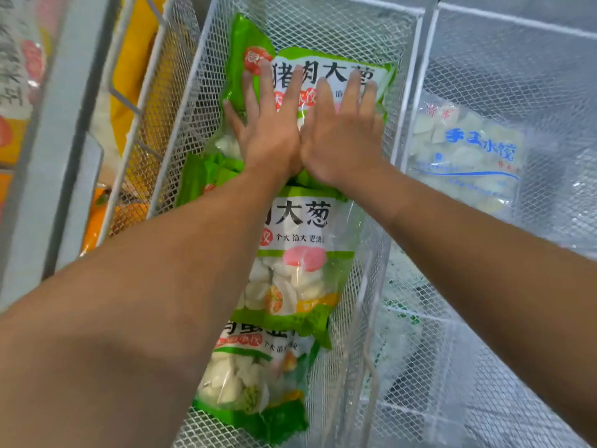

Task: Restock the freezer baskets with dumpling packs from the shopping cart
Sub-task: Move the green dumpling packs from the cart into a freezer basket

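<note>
We press the top green dumpling pack [310, 82] flat in the white mesh basket [400, 101], left hand [268, 130] and right hand [342, 137] both open, fingers straight; two more packs [300, 253] lie below it

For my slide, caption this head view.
Both hands press flat on a green dumpling pack in the wire basket.

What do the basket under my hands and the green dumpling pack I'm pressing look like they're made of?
Basket: looks like white-coated metal, judging by the expanded diamond mesh walls and thick wire rim. Green dumpling pack: glossy printed plastic film, with glare and a clear window showing dumplings. Both the left hand and the right hand press flat on it.
</note>
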